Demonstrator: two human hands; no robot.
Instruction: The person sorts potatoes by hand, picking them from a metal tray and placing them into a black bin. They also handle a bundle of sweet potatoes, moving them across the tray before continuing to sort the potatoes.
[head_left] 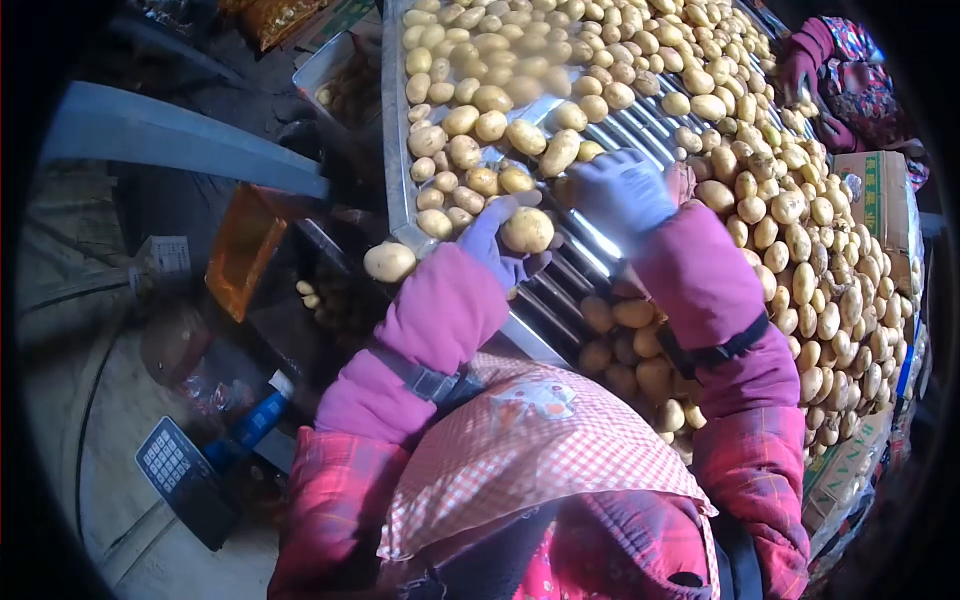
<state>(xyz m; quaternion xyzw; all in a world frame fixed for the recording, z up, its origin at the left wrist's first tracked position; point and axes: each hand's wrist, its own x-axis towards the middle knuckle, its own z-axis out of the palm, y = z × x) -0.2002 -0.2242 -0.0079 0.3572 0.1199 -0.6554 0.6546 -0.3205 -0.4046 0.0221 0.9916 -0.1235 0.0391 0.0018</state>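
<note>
Potatoes lie spread over a roller table, its metal rollers (575,262) bare in the middle. My left hand (495,240), in a purple glove, has its fingers around a round potato (527,230) near the metal side rail. To the right, above the rollers, my right hand (622,195) is gloved and blurred by motion; its fingertips point left toward a potato (560,153), and what they hold, if anything, cannot be made out. Another large potato (389,262) rests at the rail's near corner.
A large potato heap (800,260) fills the right side. At the upper right another person's gloved hand (800,75) is among potatoes. On the left are a blue-grey beam (180,140), an orange crate (245,250) and a keypad device (175,465). Cardboard boxes (870,190) stand far right.
</note>
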